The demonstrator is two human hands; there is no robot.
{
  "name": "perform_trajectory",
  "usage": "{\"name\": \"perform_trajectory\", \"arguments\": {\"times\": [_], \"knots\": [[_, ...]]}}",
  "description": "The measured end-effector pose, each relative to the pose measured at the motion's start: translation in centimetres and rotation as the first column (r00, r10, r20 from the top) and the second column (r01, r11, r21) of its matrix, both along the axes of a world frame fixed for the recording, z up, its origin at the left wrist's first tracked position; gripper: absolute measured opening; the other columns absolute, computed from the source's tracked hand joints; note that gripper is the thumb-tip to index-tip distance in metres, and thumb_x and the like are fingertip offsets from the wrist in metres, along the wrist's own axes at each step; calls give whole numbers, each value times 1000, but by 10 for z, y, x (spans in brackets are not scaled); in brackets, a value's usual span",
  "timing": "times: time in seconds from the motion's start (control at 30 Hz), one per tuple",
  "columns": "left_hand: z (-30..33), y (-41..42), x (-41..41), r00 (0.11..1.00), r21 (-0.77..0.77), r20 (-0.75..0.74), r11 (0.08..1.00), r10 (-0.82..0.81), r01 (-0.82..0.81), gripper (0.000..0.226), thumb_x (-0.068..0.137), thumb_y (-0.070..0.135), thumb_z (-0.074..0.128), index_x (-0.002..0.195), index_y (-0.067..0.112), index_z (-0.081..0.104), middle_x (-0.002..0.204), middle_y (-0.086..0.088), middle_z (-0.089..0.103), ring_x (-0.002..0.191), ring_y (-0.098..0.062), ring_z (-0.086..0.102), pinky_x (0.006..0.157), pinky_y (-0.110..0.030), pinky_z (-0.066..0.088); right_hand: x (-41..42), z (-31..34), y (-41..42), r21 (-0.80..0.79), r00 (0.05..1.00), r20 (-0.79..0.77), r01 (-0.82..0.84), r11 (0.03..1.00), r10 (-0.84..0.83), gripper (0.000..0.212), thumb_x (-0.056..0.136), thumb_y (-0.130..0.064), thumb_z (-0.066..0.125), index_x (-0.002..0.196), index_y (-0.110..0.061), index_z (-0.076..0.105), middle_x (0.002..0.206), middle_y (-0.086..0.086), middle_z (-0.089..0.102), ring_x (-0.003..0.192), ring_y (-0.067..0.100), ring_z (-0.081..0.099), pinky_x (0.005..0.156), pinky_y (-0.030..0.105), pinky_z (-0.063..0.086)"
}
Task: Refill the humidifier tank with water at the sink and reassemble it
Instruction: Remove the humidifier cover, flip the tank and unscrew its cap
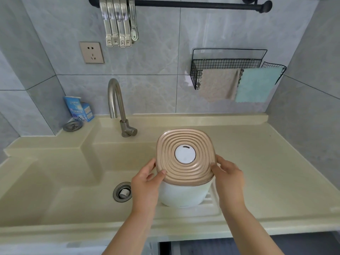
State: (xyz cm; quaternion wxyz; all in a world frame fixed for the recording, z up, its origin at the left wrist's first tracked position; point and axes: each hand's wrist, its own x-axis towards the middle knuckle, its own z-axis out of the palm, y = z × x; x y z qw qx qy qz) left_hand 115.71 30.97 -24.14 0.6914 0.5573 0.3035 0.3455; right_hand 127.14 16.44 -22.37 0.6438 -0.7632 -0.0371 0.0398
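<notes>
Tan ribbed lid (185, 157) sits tilted on white tank (182, 195), on the surface at the sink's right edge. My left hand (147, 178) grips its 8 o'clock rim, right hand (227, 173) its 4 o'clock. Faucet (117, 105) lies toward 10 o'clock.

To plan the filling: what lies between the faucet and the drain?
Nothing. In the head view, only bare sink surface lies between the faucet and the drain.
</notes>
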Motion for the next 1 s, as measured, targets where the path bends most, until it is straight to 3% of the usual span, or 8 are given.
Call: {"name": "perform_trajectory", "arguments": {"times": [0.17,0.3,0.4,0.5,0.63,0.73,0.83,1.0], "knots": [[24,8,2,990,28,141,999,19,-24,47,79,-14,71,110,22,67,105,-2,78,87,-11,72,79,-20,57,7,14,-9,248,997,46,-65,966,55,31,84,-9,73,91,-39,79,89,-15,79,74,-3,69,62,5,49],[44,16,5,985,243,170,970,-31,-11,36,81,-4,74,98,28,75,87,1,79,81,-13,71,78,-20,57,17,32,-10,425,998,-2,-53,904,59,14,94,-13,64,93,-12,78,75,3,79,71,13,75,64,17,57],[49,23,6,989,413,149,908,-1,-62,34,78,-2,77,83,32,77,81,6,78,76,-7,71,76,-18,55,26,43,-15,581,973,-140,-70,811,185,31,98,-23,59,81,-4,77,81,12,79,80,23,77,69,25,61],[52,28,7,981,619,184,782,-56,-72,43,77,-20,68,86,22,78,89,14,78,95,-8,73,91,-19,52,37,49,-26,528,941,-220,-107,843,257,32,91,-24,67,69,-4,78,74,11,75,68,19,70,59,25,57],[51,23,12,983,734,160,677,-92,-56,42,80,-21,65,95,17,77,109,10,71,109,-8,69,99,-23,51,43,46,-39,469,896,-293,-170,867,334,12,86,2,64,89,3,75,81,16,78,68,23,75,56,26,59],[57,11,17,987,597,97,801,-127,44,55,84,-20,59,108,27,72,117,9,70,105,-1,68,89,-16,51,45,42,-47,515,883,-298,-172,840,363,19,91,5,56,98,3,74,87,16,78,73,22,77,58,26,60],[61,-8,19,971,207,156,967,-181,147,52,96,-9,50,127,32,59,122,11,68,100,0,70,79,-14,53,51,38,-58,526,915,-298,-79,847,270,21,93,6,54,105,2,70,89,14,78,72,20,76,64,29,63],[54,-49,26,949,31,-3,949,-315,315,54,80,15,75,132,23,59,123,5,69,96,-5,72,73,-18,57,67,33,-92,511,940,-306,27,859,152,30,95,4,51,123,3,63,104,16,74,89,23,72,79,30,60]]}}
